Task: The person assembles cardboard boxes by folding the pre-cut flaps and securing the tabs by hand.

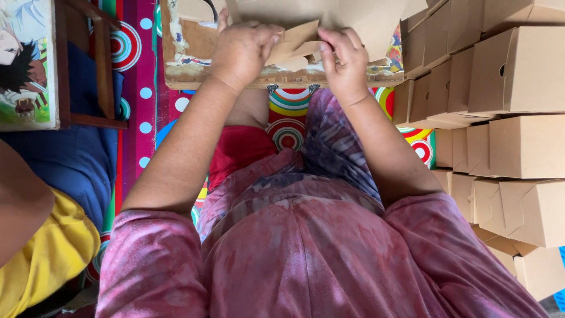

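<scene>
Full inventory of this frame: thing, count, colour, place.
Flat cardboard piece: one, brown, top centre, gripped by both hands.
Worn board: one, tan with peeling paper, under the cardboard.
Folded boxes: a dozen or more, brown, stacked along the right.
Patterned mat: one, pink with coloured circles, on the floor.
Illustrated panel: one, top left.
Another person: one, yellow and blue clothes, left edge.
Left hand: fingers folded over the cardboard.
Right hand: fingers pinching the cardboard.
</scene>
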